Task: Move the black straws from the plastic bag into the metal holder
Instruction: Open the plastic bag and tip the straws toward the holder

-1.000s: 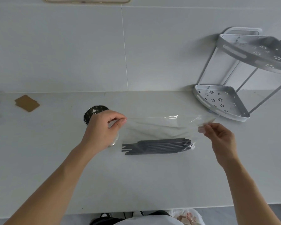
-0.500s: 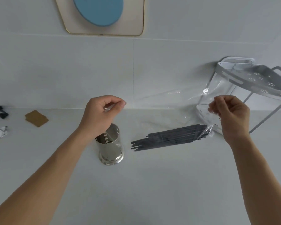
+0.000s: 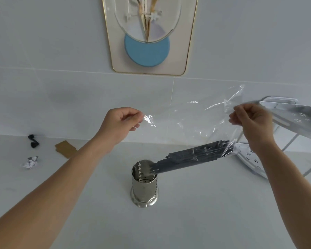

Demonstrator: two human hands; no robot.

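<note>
A clear plastic bag [image 3: 190,119] hangs stretched in the air between my hands. My left hand [image 3: 121,123] pinches its left top corner and my right hand [image 3: 253,121] pinches its right top corner. A bundle of black straws [image 3: 192,157] lies in the bag's bottom, tilted down to the left. The straws' left tips reach over the rim of the perforated metal holder [image 3: 144,184], which stands upright on the white counter below the bag.
A grey two-tier corner rack [image 3: 294,119] stands at the right behind my right hand. At the left lie a brown card [image 3: 66,150], a crumpled paper scrap [image 3: 30,161] and a small black object [image 3: 33,141]. A framed picture [image 3: 147,35] hangs on the wall.
Both hands have lifted the bag higher off the counter. The straws have tilted and slid left, so their tips now reach over the holder's rim. The view has tipped upward.
</note>
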